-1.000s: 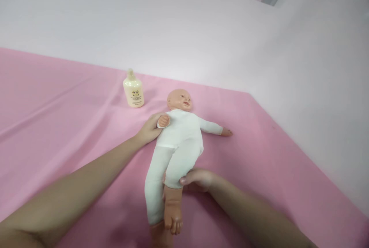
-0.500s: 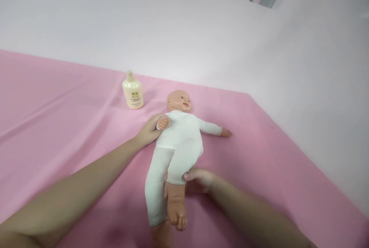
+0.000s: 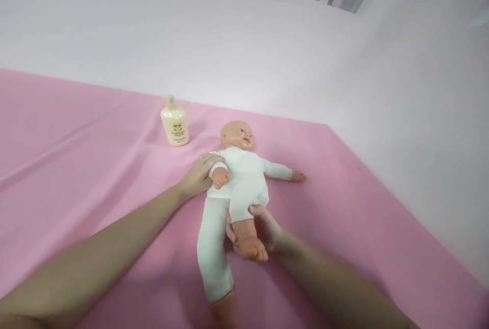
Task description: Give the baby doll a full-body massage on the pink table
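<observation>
Centrally, a plastic baby doll in white cloth suit [image 3: 239,179] lies face-up on the pink sheet-covered counter [image 3: 84,166]. Left hand [image 3: 196,176] cups its near-left arm, fingers loosely curled. Right hand [image 3: 263,229] closed around the raised bare leg. Cream lotion bottle [image 3: 174,122] stands far-left, apart. Wide open sheet left; counter's edge runs close right.

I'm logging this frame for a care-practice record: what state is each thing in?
Doll: lying face up on the sheet, one leg bent up, other leg straight, one arm stretched out sideways.
Bottle: upright, cap on, apart from the doll.
Sheet: spread flat, slightly creased.
Left hand: resting against the doll's shoulder and upper arm.
Right hand: gripping the doll's raised lower leg.
</observation>
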{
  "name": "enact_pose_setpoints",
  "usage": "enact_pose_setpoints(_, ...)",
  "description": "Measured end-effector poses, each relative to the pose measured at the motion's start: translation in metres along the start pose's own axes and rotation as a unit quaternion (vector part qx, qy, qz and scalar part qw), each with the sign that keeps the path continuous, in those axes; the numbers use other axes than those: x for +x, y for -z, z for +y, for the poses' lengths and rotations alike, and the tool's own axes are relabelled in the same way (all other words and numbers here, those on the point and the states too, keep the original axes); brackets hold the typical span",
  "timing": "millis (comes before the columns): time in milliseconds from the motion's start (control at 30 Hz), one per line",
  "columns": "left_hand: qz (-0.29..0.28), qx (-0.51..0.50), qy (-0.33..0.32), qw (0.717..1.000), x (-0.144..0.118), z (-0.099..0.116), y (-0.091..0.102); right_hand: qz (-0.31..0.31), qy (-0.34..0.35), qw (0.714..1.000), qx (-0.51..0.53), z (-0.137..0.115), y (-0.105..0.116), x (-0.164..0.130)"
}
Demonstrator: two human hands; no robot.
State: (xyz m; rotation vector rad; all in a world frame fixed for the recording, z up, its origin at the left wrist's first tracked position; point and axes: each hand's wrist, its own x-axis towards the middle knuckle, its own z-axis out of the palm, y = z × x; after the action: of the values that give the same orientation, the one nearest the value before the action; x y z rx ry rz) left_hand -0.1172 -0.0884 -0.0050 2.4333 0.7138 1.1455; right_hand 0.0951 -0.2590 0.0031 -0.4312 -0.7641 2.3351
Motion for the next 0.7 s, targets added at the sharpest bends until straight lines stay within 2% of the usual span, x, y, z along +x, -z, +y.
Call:
enact_pose_setpoints(200,0.034,-0.093,0.08,0.992,0.005,-0.001,-0.002,-0.043,-0.053,0.996,-0.049,0.009,0.004,0.001)
enact_pose_setpoints(433,0.044,-0.105,0.09,0.989,0.005,-0.003,-0.004,0.014,-0.102,0.989,-0.109,0.007,-0.003,-0.008)
enact_pose_setpoints(700,0.048,-0.11,0.098,0.988,0.005,-0.005,-0.006,-0.004,-0.115,0.98,-0.164,-0.003,-0.012,-0.007)
